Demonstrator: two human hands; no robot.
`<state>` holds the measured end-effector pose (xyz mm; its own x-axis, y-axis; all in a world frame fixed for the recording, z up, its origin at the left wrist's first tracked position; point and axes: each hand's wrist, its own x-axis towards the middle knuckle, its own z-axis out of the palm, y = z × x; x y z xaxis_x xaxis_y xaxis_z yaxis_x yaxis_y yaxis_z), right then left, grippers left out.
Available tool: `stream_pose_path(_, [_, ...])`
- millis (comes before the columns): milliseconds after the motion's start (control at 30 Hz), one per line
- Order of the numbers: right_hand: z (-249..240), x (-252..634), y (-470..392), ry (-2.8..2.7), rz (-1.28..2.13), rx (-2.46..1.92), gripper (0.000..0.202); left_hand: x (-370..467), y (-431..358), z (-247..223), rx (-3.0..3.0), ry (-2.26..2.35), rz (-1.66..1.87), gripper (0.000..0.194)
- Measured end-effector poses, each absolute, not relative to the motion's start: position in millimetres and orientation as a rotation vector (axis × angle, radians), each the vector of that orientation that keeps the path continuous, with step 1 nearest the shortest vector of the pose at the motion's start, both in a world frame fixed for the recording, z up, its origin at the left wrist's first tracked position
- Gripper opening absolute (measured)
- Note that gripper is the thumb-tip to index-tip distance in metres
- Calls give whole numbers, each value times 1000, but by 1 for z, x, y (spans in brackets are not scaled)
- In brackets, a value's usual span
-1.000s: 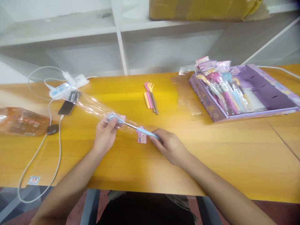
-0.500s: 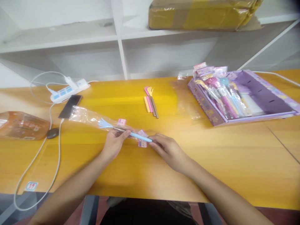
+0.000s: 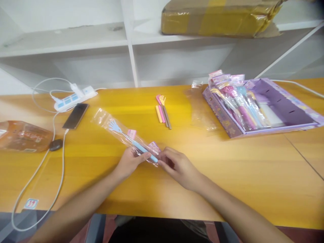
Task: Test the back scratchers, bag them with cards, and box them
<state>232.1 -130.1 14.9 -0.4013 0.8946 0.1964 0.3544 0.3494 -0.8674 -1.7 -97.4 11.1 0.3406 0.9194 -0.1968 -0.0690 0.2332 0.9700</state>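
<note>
A light blue back scratcher [image 3: 138, 145] with a hand-shaped head lies slantwise in front of me, along a clear plastic bag [image 3: 100, 118]. Whether its whole length is inside the bag I cannot tell. My left hand [image 3: 129, 163] is closed on the blue handle, thumb on top. At the handle's lower right end, my right hand [image 3: 177, 165] pinches the bag's edge; its fingertips are partly hidden. Pink printed labels [image 3: 131, 134] show beside the scratcher. Farther back lie a pink back scratcher [image 3: 159, 98] and a yellow back scratcher [image 3: 163, 100], with loose handle sleeves [image 3: 159, 114] alongside.
A purple display box [image 3: 291, 98] with several bagged back scratchers [image 3: 244, 108] stands at right, an empty clear bag [image 3: 202, 111] beside it. At left are a phone [image 3: 76, 115], a power strip [image 3: 73, 100], cables and an orange package [image 3: 25, 136]. A taped carton [image 3: 217, 18] sits on the shelf.
The scratcher and bag have tilted, with the handle end lower and nearer me. My left hand has moved right and down along the handle. The bag has drawn away from the phone.
</note>
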Motion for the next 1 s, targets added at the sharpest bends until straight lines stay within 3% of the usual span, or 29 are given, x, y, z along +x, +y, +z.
stream_pose_path(133, [14, 228, -132, -1903, 1034, -1102, 20, 0, -100, 14, 1221, 962, 788, 27])
stream_pose_path(233, [14, 229, -133, -1868, 1114, -1076, 10, -3, -99, 17, 1238, 955, 775, 26])
stream_pose_path(333, [15, 234, -133, -1878, 1130, -960, 48, -7, -97, 18, 1238, 953, 814, 27])
stream_pose_path(400, [15, 238, -133, -1949, 1019, -901, 60, -9, -96, 17, 1219, 965, 862, 28])
stream_pose_path(667, [14, 240, -134, -2146, 539, -780, 13, -10, -94, 16, 1223, 933, 788, 32])
stream_pose_path(1000, [22, 235, -130, -2072, 614, -819, 13, -8, -103, 20, 1239, 846, 613, 39])
